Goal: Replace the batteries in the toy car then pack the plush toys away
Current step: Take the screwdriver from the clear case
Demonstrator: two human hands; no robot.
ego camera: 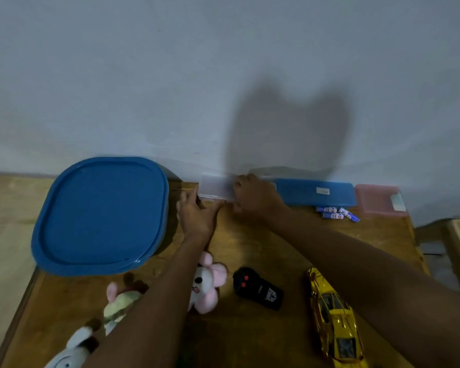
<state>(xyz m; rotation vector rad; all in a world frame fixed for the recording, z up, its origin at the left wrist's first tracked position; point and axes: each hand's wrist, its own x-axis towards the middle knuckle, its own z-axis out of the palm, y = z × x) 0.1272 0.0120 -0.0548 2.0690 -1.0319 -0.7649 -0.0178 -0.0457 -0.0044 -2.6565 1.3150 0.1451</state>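
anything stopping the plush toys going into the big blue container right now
Yes: the blue lid sits closed on the container, covering its opening. The pink plush and the other plush toys lie in front of it.

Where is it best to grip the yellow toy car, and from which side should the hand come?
Probably across the narrow middle of the yellow toy car, pinching both doors, coming from above: it stands roof-up, long and slim.
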